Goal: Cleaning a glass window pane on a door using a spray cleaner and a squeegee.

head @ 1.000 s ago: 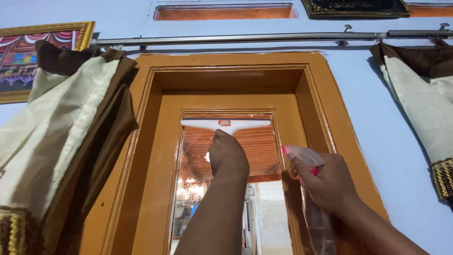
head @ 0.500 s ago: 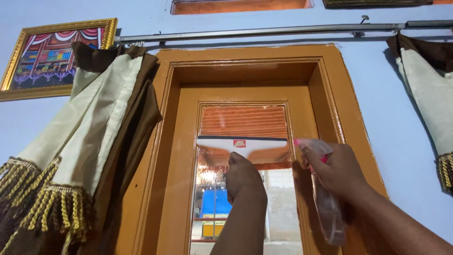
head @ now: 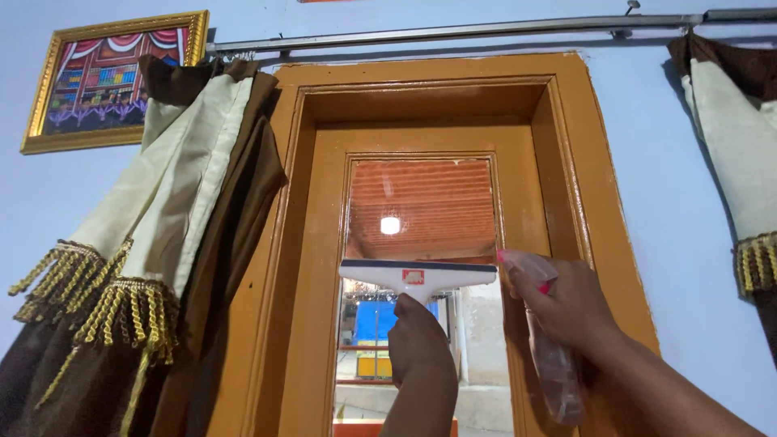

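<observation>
Squeegee point(head: 417, 275) handle buried inside left hand point(head: 418, 338). Spray bottle point(head: 553, 368) trigger and neck covered by right hand point(head: 566, 303). Right curtain point(head: 740, 137) cut by frame edge. Scene beyond glass pane point(head: 421, 202) too small to read.

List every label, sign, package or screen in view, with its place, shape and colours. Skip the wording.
Label: small red rectangle with pale marks, at the middle of the white squeegee that the left hand holds against the window glass.
Spray bottle: clear plastic with a pink trigger, in the right hand by the orange frame; no label shows on it.
No signs or screens.
</observation>
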